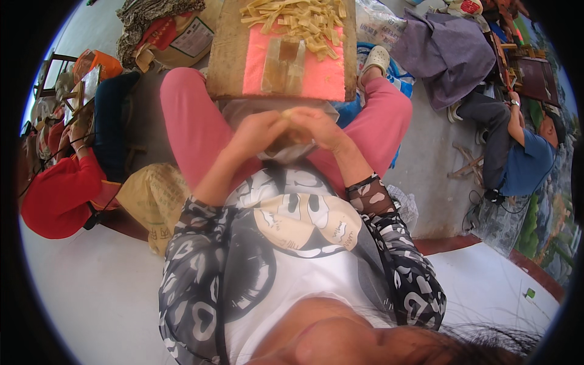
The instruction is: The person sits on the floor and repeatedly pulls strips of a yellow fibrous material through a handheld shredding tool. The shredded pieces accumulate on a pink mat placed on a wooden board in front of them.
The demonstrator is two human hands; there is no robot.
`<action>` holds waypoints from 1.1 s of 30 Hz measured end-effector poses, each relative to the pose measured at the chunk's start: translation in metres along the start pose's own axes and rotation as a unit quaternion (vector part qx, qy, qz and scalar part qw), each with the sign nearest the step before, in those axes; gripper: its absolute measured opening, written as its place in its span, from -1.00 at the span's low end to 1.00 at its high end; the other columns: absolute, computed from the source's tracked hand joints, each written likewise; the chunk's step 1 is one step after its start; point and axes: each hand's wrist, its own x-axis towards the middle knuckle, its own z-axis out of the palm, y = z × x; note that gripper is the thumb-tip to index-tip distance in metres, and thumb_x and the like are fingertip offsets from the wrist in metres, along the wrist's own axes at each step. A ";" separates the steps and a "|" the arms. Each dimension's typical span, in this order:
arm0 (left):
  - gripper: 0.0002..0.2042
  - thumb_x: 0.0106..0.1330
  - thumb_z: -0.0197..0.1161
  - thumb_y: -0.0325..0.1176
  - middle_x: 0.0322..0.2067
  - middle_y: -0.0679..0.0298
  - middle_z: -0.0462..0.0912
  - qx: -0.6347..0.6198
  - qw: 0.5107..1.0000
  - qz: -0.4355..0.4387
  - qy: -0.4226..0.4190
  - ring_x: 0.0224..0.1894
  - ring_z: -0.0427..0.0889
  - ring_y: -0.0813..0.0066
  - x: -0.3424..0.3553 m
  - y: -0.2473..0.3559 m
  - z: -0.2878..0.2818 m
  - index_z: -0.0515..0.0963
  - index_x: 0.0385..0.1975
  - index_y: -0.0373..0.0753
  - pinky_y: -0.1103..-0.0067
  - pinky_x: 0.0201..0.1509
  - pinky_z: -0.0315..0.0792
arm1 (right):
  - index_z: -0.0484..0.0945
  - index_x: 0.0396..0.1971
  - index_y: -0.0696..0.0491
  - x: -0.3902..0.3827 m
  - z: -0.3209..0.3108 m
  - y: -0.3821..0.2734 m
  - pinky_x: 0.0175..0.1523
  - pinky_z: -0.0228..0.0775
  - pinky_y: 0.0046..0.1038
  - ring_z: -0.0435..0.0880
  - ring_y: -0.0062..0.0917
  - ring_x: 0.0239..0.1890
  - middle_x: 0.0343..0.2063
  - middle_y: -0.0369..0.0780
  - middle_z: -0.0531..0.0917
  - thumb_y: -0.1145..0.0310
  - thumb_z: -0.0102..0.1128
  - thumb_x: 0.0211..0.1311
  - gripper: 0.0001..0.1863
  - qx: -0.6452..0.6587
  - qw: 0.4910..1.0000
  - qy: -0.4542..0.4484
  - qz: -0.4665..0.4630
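Pinching a small pale-yellow strip [291,114] between them, the left hand [258,131] and right hand [319,126] meet over the lap. Ahead, the wooden bench [226,55] carries a heap of finished strips [301,21]; clear wrappers [284,67] on pink board [328,76] remain.

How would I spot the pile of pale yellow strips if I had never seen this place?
Start at the wooden board lying across the seated person's pink-trousered knees, beyond both hands. A bright pink sheet covers part of it. The pile of pale yellow strips lies at the sheet's far end: loose, tangled and matte, unlike the flat, see-through brownish pieces lying in the sheet's middle.
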 end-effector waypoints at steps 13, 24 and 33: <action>-0.84 0.34 0.08 -0.30 -0.46 0.38 0.54 -0.305 0.949 -0.076 -0.033 -0.46 0.47 0.71 0.000 -0.010 0.006 0.44 -0.28 -0.27 0.75 -0.37 0.36 | 0.51 -0.43 0.12 0.006 -0.015 -0.014 -0.46 0.31 -0.57 0.48 -0.67 -0.60 -0.64 -0.27 0.56 0.27 0.21 0.15 -0.79 -0.293 0.884 0.293 -0.216; -0.87 0.26 0.16 -0.37 -0.53 0.32 0.53 -0.439 0.875 -0.180 -0.100 -0.52 0.49 0.64 0.010 -0.022 0.018 0.33 -0.44 -0.14 0.72 -0.44 0.37 | 0.51 -0.43 0.12 0.004 0.015 -0.010 -0.48 0.33 -0.53 0.52 -0.57 -0.62 -0.66 -0.21 0.57 0.27 0.21 0.14 -0.79 -0.376 0.860 0.259 -0.229; -0.86 0.22 0.17 -0.47 -0.59 0.38 0.47 -0.521 0.837 -0.143 -0.086 -0.60 0.45 0.67 0.005 -0.016 0.002 0.33 -0.48 -0.15 0.76 -0.54 0.31 | 0.53 -0.42 0.09 0.003 0.001 -0.019 -0.47 0.38 -0.49 0.61 -0.48 -0.60 -0.63 -0.18 0.61 0.29 0.21 0.13 -0.83 -0.421 0.817 0.282 -0.276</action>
